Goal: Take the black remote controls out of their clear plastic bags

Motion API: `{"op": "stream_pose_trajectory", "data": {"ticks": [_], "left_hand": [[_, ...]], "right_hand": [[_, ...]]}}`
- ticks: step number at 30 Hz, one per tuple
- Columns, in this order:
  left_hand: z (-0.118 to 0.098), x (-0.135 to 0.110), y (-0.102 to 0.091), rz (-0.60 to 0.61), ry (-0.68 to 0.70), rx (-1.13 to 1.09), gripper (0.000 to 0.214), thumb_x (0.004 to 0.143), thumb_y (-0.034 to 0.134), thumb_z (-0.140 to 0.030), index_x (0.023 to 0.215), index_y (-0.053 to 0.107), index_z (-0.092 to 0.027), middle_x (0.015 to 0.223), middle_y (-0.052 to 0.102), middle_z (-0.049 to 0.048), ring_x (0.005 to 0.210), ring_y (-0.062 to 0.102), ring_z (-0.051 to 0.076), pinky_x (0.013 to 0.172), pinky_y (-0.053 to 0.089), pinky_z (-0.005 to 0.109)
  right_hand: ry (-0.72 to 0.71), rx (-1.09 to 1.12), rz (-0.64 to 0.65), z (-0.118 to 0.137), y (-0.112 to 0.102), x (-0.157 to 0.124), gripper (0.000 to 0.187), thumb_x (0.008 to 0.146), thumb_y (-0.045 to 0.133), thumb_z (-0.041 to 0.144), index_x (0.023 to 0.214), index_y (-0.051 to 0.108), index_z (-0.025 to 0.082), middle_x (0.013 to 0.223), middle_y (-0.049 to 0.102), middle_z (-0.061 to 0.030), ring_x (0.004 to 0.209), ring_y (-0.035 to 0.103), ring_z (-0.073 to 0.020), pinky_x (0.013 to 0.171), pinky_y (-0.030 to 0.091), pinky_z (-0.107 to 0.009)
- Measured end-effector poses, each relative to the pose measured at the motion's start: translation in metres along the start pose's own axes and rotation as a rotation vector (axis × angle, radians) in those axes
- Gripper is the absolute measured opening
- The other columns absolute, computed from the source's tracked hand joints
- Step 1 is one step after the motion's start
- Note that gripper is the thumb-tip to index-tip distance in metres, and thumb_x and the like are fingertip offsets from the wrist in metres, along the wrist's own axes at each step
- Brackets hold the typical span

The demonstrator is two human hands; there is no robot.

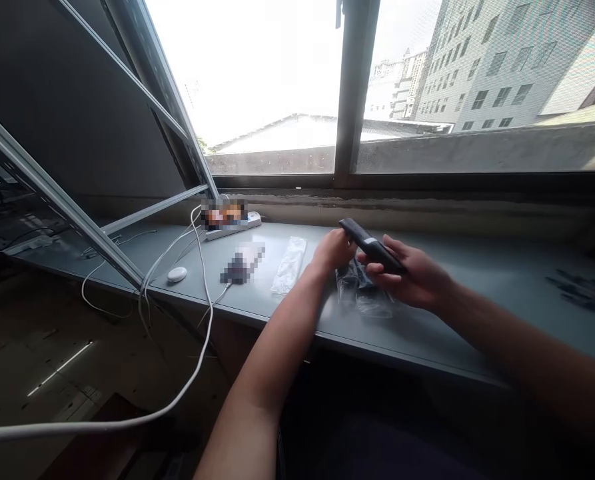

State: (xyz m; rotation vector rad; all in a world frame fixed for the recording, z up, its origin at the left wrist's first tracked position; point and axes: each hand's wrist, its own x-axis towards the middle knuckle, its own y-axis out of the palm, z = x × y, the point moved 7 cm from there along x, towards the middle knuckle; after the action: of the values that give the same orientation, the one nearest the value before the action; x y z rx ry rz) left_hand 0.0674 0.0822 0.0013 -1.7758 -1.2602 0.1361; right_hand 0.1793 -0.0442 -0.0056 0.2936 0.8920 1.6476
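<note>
A long, flat black object with a pale patch at its middle is held up over the table, slanting down to the right. I cannot make out its kind. My right hand is closed round its near end, thumb above and fingers below. My left hand is at the far end, its fingers curled against the object and partly hidden. Beneath both hands lie clear plastic bags with dark contents on the table. A white plastic packet lies left of my left hand.
On the grey table, a power strip stands by the window, with a round white disc nearer. White cables hang over the front edge. A metal frame slopes across the left. Dark pieces lie right.
</note>
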Motion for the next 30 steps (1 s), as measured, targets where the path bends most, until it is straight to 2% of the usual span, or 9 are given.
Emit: {"op": "stream_pose_trajectory", "data": {"ticks": [2,4,10,15,19,21,23,26,30], "left_hand": [[-0.004,0.0,0.0,-0.014,0.077,0.053,0.019,0.102,0.062,-0.02,0.097,0.081,-0.017,0.106,0.084,0.0125,0.097,0.076,0.026,0.09,0.054,0.033],[-0.005,0.001,0.001,-0.026,0.139,0.091,0.02,0.104,0.06,-0.02,0.1,0.08,-0.017,0.108,0.084,0.0124,0.097,0.075,0.025,0.09,0.053,0.033],[-0.003,0.0,0.003,-0.045,0.179,0.091,0.02,0.105,0.057,-0.02,0.106,0.077,-0.019,0.106,0.084,0.0085,0.091,0.072,0.022,0.085,0.05,0.031],[-0.003,0.001,0.003,-0.054,0.194,0.084,0.018,0.106,0.059,-0.022,0.101,0.076,-0.019,0.105,0.083,0.0072,0.089,0.071,0.02,0.081,0.048,0.03],[-0.001,0.003,0.004,-0.04,0.184,0.086,0.02,0.106,0.059,-0.024,0.103,0.078,-0.019,0.106,0.084,0.0081,0.092,0.072,0.021,0.083,0.049,0.03],[-0.002,0.002,0.004,-0.025,0.174,0.072,0.023,0.106,0.058,-0.023,0.109,0.081,-0.019,0.108,0.084,0.0084,0.095,0.074,0.022,0.084,0.05,0.03],[-0.005,0.001,0.002,-0.006,0.162,0.058,0.027,0.106,0.058,-0.021,0.116,0.082,-0.019,0.113,0.085,0.0088,0.1,0.076,0.023,0.088,0.052,0.03],[-0.008,-0.001,-0.003,0.006,0.122,0.054,0.03,0.106,0.057,-0.02,0.123,0.082,-0.021,0.123,0.085,0.0086,0.111,0.077,0.024,0.097,0.055,0.031],[-0.007,-0.002,-0.01,-0.013,0.061,0.071,0.03,0.106,0.06,-0.02,0.127,0.082,-0.023,0.128,0.084,0.0086,0.119,0.076,0.026,0.106,0.056,0.034]], "right_hand": [[0.007,0.006,0.021,-0.001,0.0,0.0,0.041,0.122,0.036,0.043,0.124,0.068,0.017,0.092,0.068,-0.01,0.055,0.052,-0.0133,0.034,0.047,-0.017],[0.007,0.005,0.058,-0.001,0.001,0.001,0.036,0.121,0.039,0.038,0.124,0.068,0.018,0.088,0.065,-0.0067,0.053,0.047,-0.0123,0.034,0.044,-0.017],[-0.088,-0.033,0.08,0.003,0.003,0.0,0.023,0.112,0.066,0.04,0.12,0.074,0.021,0.091,0.064,-0.005,0.066,0.056,-0.0159,0.053,0.06,-0.025],[-0.107,-0.14,0.057,0.0,0.0,0.0,0.014,0.102,0.078,0.026,0.116,0.079,0.023,0.103,0.071,-0.0063,0.074,0.062,-0.0165,0.06,0.061,-0.027],[-0.269,-0.378,0.013,0.007,-0.009,0.002,0.028,0.091,0.095,0.034,0.116,0.083,0.026,0.106,0.077,-0.0045,0.08,0.069,-0.0176,0.071,0.063,-0.031],[-0.386,-0.525,0.012,0.011,-0.008,0.001,0.039,0.085,0.101,0.042,0.118,0.085,0.028,0.106,0.08,-0.0039,0.085,0.074,-0.0205,0.082,0.065,-0.037],[-0.506,-0.664,0.021,0.016,-0.002,-0.003,0.044,0.082,0.104,0.049,0.119,0.086,0.031,0.109,0.084,-0.0043,0.099,0.078,-0.0263,0.097,0.065,-0.044],[-0.654,-0.839,-0.005,0.022,0.011,-0.014,0.037,0.083,0.103,0.05,0.114,0.089,0.034,0.115,0.086,-0.0043,0.12,0.077,-0.033,0.116,0.058,-0.055],[-0.822,-0.945,0.025,0.029,0.03,-0.027,0.018,0.083,0.101,0.044,0.095,0.09,0.036,0.122,0.086,-0.0042,0.141,0.068,-0.038,0.132,0.046,-0.063]]}}
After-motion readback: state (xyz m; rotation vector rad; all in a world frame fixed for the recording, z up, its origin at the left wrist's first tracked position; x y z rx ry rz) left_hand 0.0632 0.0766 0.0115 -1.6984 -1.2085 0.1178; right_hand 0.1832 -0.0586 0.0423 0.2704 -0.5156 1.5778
